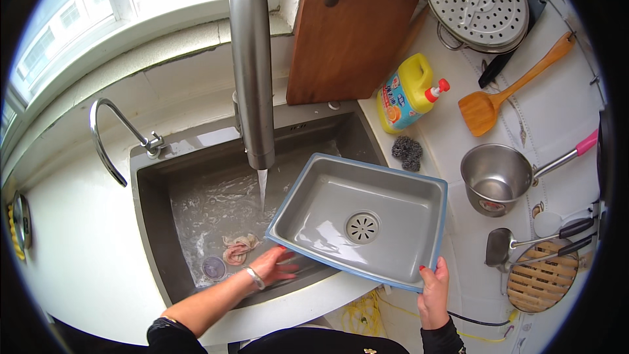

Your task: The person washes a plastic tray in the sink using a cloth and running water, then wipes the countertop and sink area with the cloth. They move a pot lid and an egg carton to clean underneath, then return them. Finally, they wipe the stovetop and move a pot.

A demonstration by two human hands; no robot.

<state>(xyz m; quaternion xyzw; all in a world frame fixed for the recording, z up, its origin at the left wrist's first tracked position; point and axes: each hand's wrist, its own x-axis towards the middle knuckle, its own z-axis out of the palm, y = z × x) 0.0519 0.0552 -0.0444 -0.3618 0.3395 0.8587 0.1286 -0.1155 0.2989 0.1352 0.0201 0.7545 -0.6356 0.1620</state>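
My right hand [434, 287] grips the lower right corner of a grey rectangular basin [314, 196] with a blue rim and a slotted drain, tilted above the sink's right part. My left hand [280, 268], a silver bangle at its wrist, has its fingers spread just below the basin's lower left edge; whether a fingertip touches the rim I cannot tell. Water runs from the thick steel faucet [253, 73] into the grey sink [150, 226]. A crumpled wet cloth [241, 248] and a round strainer-like piece [214, 268] lie in shallow water at the sink's lower left.
A thin curved tap [98, 137] stands left. Behind the sink leans a wooden cutting board [349, 34]. Right are a yellow detergent bottle [408, 93], a steel-wool scrubber [407, 153], a hanging saucepan [496, 177], a wooden spatula [479, 113], a ladle [499, 248] and a slatted trivet [543, 275].
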